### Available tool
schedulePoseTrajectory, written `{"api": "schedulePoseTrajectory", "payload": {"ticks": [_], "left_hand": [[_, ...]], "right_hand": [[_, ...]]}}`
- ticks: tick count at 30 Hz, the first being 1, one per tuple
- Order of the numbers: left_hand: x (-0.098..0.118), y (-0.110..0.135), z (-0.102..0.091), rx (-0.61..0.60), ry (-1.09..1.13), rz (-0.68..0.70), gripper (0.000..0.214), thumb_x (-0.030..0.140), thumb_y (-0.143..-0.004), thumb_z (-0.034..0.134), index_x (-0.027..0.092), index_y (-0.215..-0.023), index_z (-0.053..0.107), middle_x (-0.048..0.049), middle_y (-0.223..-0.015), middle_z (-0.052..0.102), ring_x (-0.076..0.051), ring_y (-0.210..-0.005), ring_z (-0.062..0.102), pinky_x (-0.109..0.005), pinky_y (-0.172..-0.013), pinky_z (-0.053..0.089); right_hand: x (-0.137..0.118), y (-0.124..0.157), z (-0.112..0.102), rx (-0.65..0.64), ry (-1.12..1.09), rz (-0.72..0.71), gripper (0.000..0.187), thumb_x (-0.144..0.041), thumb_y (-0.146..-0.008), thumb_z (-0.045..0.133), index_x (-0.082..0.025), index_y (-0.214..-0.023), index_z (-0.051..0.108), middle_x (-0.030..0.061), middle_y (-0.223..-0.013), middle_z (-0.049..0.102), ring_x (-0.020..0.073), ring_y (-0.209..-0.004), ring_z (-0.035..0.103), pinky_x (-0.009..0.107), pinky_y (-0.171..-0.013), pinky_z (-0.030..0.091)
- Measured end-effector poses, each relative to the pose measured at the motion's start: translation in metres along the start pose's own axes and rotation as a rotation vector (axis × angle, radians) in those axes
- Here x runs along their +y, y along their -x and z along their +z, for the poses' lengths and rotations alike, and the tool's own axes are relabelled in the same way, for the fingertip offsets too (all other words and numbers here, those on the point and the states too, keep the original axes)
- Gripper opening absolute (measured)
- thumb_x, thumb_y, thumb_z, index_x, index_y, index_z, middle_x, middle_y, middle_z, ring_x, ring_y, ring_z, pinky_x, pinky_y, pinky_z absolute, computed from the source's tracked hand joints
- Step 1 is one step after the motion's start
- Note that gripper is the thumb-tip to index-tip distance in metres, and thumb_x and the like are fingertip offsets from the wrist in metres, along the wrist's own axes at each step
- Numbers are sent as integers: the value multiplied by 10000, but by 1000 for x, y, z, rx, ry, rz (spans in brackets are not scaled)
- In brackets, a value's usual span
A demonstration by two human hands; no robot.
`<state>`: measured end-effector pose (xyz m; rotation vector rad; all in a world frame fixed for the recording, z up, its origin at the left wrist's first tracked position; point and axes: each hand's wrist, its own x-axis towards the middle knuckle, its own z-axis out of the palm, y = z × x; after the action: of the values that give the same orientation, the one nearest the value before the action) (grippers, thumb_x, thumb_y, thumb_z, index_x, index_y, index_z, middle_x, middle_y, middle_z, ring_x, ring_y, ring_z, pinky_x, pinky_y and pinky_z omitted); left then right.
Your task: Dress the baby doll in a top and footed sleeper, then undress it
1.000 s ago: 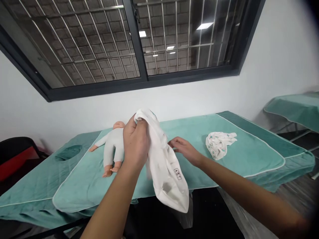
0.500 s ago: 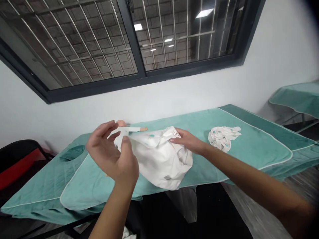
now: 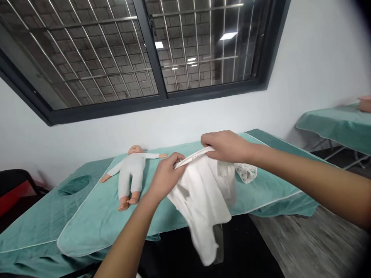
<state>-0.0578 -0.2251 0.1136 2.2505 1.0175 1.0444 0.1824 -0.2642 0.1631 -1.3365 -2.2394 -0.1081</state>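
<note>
A white baby garment hangs down in folds between my hands, one sleeve-like part dangling past the table's front edge. My left hand pinches one end of its upper edge, and my right hand grips the other end, so that edge is drawn straight between them. To the left, a baby doll in a light suit lies on its back with arms spread. Behind the garment on the right is a crumpled printed cloth, partly hidden.
A green cover spreads over the table, which has a round hollow at its left end. Another green-covered table stands at the right with a pink container. A black and red chair is at the left. A barred window is above.
My left hand, open before, has closed on the garment's edge. The garment has been lifted and now hangs down. The doll, earlier mostly hidden behind my hand, shows fully.
</note>
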Motion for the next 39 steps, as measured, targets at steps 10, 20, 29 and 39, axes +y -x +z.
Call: {"api": "schedulePoseTrajectory", "payload": {"ticks": [10, 20, 29, 39], "left_hand": [[-31, 6, -8, 162, -664, -29, 308, 155, -851, 457, 277, -1074, 630, -38, -1058, 710, -251, -856, 643, -287, -592, 323], [-70, 16, -17, 174, -180, -304, 239, 360, -847, 526, 240, -1005, 658, -1, -754, 658, -176, -592, 532, -241, -520, 372], [-149, -31, -2, -224, -109, -600, 422, 548, -748, 632, 257, -1053, 622, 0, -951, 654, -166, -693, 577, -225, -503, 378], [-283, -138, 99, 29, -477, -625, 218, 304, -868, 512, 246, -1050, 619, -92, -1109, 683, -287, -1032, 629, -373, -820, 471]], "right_hand": [[54, 41, 38, -132, 367, 401, 251, -63, -778, 451, -191, -975, 539, 81, -932, 613, 156, -577, 480, 300, -568, 275], [88, 68, 58, -129, -385, 389, 250, -199, -827, 437, -227, -967, 643, 13, -981, 691, 206, -883, 621, 291, -743, 455], [147, 60, 116, -308, -327, 569, 334, -520, -887, 493, -214, -824, 614, 25, -858, 680, 209, -775, 606, 274, -651, 406], [225, -28, 240, -113, 149, 771, 215, -296, -871, 495, -226, -1023, 630, 73, -1033, 693, 225, -882, 615, 282, -636, 339]]}}
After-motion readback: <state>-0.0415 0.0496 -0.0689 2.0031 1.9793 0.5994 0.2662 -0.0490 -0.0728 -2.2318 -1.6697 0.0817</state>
